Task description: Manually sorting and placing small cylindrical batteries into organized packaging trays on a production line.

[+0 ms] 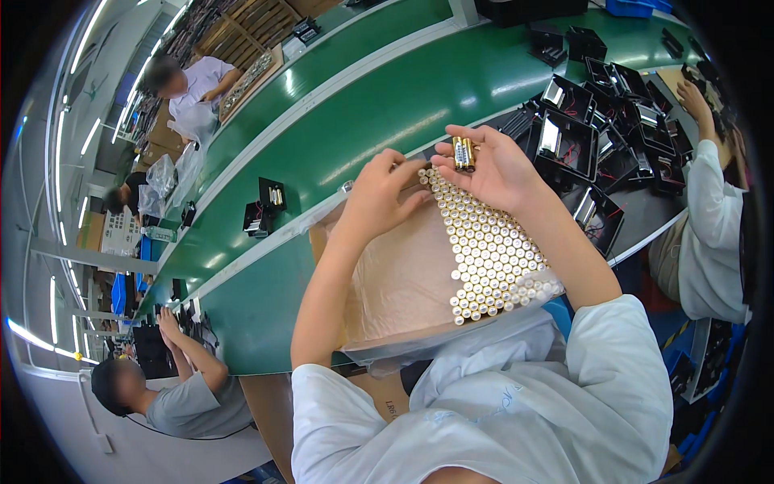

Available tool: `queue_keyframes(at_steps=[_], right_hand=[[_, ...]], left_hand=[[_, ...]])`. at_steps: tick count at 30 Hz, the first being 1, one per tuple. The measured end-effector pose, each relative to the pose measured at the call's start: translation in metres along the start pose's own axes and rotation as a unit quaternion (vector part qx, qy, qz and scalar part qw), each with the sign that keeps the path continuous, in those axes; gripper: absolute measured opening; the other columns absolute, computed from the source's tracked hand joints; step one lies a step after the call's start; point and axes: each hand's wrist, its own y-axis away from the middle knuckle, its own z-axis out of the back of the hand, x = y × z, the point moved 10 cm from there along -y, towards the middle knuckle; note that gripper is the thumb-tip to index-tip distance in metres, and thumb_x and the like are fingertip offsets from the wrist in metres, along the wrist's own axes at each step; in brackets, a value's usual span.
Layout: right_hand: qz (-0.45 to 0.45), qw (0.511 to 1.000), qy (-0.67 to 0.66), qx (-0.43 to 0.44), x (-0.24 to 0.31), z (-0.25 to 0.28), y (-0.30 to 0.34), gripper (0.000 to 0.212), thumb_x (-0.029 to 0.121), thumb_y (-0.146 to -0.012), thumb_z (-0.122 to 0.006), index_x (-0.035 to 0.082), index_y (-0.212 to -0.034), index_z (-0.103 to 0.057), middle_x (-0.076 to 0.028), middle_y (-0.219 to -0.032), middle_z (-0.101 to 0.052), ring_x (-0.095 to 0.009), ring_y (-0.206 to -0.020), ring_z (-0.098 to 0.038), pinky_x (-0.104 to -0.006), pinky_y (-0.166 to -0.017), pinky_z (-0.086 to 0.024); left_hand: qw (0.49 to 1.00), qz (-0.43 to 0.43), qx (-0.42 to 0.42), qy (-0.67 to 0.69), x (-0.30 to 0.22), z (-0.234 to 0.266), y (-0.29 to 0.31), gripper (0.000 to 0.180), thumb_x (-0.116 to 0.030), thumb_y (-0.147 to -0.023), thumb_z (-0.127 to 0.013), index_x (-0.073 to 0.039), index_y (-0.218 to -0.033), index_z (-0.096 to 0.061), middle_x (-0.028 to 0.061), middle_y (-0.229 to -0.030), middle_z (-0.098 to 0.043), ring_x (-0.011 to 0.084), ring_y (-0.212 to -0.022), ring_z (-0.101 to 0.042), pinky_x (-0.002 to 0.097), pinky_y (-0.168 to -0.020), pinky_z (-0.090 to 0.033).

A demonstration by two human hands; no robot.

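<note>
Printed pale shirt (500, 419) lies nearest, below a box (403, 278) of upright batteries (488, 242). Gathering cells seems the step in hand: the right hand (504, 169) cradles several loose batteries (463, 153) on its open palm, while the left hand (383, 196) reaches the far rows, blur hiding whether its fingertips grip one. Next likely calls for a careful pinch; the carton (379, 389) below bears dark print, but the batteries' markings are too small to read.

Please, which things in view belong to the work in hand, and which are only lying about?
In the work:
right hand, holding a few batteries
left hand, by the packed batteries
box

Seemingly lying about, apart from these hands:
black cases, piled at right
lone case on the green bench
blue bin, top right
</note>
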Motion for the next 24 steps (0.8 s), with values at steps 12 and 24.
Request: queue_keyframes(at_steps=[12,24], right_hand=[[0.005,1.000,0.012,-0.017,0.000,0.005,0.002,0.037,0.013,-0.099,-0.051,-0.004,-0.131,-0.047,-0.023,-0.113,-0.059,-0.034,-0.108,-0.061,-0.0416,-0.096,-0.054],[0.010,0.999,0.050,-0.007,0.001,0.001,0.002,0.040,0.013,-0.097,-0.052,-0.004,-0.133,-0.045,-0.022,-0.115,-0.059,-0.033,-0.108,-0.061,-0.0420,-0.095,-0.054]], left_hand=[[0.978,-0.160,-0.007,-0.136,-0.011,-0.025,0.015,0.020,-0.013,-0.079,-0.075,-0.008,-0.096,-0.066,0.0033,-0.089,-0.061,0.0220,-0.076,-0.059,0.0331,-0.071,-0.048],[0.973,-0.196,0.039,-0.113,-0.023,-0.024,0.019,0.014,-0.010,-0.080,-0.075,-0.007,-0.090,-0.067,0.0033,-0.080,-0.065,0.0189,-0.066,-0.059,0.0295,-0.062,-0.048]])
